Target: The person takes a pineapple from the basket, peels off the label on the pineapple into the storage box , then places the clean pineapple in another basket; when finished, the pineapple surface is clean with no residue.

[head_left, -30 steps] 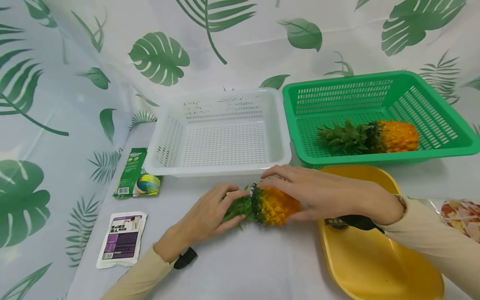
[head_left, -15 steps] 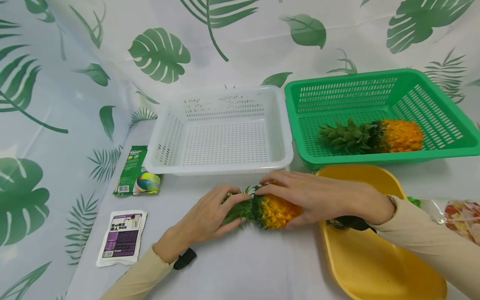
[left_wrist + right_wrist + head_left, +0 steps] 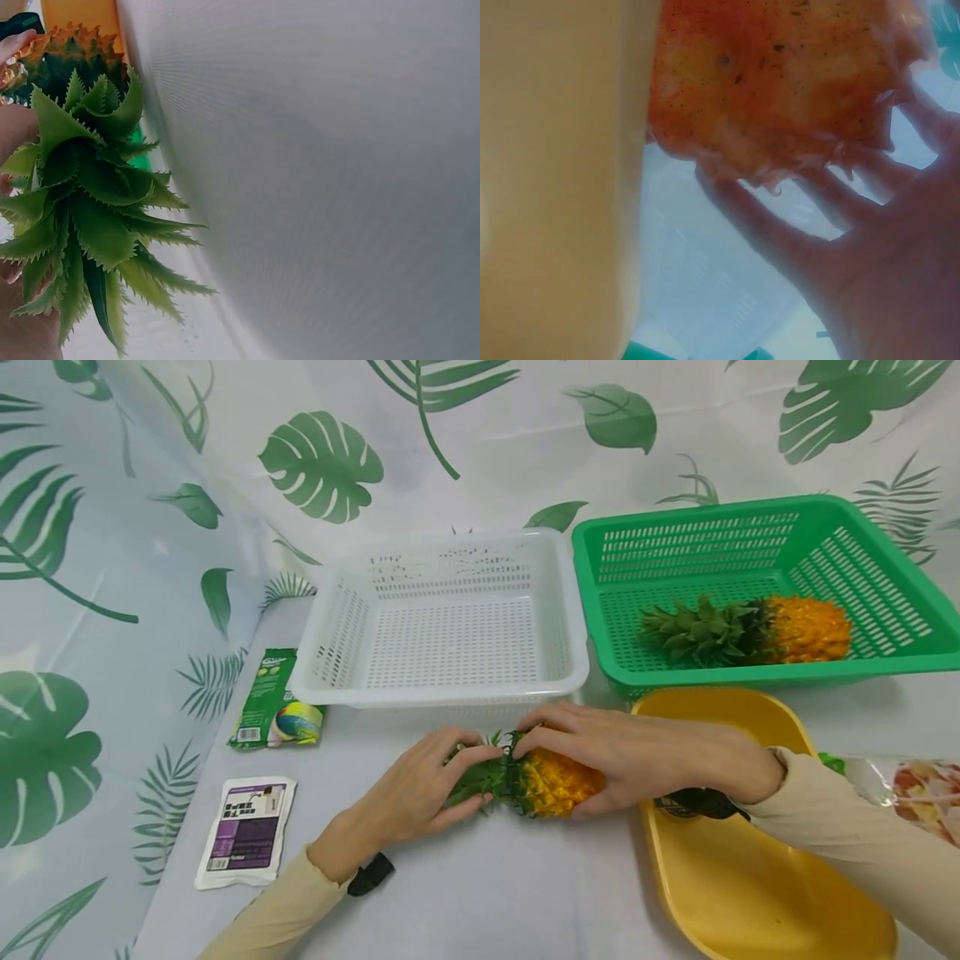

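A toy-like pineapple (image 3: 558, 781) with an orange, spiky body lies on its side on the table, its green crown pointing left. My left hand (image 3: 420, 789) grips it by the crown, thumb on the near side and fingers over the far side. The serrated leaves of the crown (image 3: 94, 217) fill the left of the left wrist view. From the right, my right hand (image 3: 622, 756) holds the orange body, fingers curved over its top and thumb at its near end. In the right wrist view the fingers (image 3: 757, 217) spread along the body's side, against the base.
Behind the hands stands a white perforated basket (image 3: 442, 696). A green basket (image 3: 750, 674) at the back right holds another pineapple (image 3: 806, 628). A yellow tray (image 3: 742, 868) lies under the right forearm, beside a clear food bag (image 3: 926, 789). At left lie a green packet (image 3: 262, 702) and a white-purple packet (image 3: 246, 833).
The right hand settles slightly lower and closer around the pineapple's body. The left hand keeps its grip on the crown. The whole head view shifts slightly.
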Motion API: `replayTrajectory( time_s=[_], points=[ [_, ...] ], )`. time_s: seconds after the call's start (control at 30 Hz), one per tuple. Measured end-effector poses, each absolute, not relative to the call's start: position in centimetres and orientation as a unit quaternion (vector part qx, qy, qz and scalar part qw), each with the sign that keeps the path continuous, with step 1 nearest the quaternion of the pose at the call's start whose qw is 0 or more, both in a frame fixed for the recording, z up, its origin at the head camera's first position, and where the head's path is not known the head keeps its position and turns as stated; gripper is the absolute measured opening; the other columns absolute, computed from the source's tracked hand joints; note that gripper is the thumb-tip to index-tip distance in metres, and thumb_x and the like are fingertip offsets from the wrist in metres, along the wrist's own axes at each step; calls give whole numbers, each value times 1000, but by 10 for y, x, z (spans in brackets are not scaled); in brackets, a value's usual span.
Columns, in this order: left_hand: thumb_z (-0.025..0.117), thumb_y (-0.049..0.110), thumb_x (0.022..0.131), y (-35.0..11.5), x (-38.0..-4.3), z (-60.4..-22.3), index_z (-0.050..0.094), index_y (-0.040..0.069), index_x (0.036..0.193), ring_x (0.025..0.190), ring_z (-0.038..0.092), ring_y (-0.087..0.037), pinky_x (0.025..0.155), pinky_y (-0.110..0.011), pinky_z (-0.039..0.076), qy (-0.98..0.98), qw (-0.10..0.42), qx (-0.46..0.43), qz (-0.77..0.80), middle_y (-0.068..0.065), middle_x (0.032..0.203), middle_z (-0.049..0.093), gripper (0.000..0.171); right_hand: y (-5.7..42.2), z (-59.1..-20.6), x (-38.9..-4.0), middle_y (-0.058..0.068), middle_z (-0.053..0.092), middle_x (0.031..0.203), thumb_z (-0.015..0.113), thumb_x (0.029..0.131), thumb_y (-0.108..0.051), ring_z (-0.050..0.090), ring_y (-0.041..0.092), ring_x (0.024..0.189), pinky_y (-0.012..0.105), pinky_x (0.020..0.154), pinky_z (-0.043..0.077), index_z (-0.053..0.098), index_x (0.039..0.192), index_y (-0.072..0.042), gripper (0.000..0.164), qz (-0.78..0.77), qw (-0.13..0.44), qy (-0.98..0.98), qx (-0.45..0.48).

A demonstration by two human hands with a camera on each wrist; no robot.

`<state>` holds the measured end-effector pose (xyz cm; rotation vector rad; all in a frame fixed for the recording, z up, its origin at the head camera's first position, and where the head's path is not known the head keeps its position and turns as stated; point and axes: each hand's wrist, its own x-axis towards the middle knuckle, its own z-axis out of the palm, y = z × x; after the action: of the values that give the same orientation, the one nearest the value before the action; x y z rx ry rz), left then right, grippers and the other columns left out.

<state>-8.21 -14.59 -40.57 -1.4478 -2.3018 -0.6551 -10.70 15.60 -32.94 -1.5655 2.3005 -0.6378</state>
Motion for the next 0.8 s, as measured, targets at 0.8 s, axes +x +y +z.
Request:
replayTrajectory(
  time_s=[0.8],
  points=[
    [82, 21, 92, -143, -80, -401, 55, 7, 140, 96, 60, -22, 83, -37, 54, -814, 168, -513, -214, -12, 121, 58, 57, 159, -333, -110, 4, 46, 148, 94, 78, -30, 49, 21, 131, 47, 103, 50, 49, 139, -18, 77, -235, 137, 786, -555]
  ],
)
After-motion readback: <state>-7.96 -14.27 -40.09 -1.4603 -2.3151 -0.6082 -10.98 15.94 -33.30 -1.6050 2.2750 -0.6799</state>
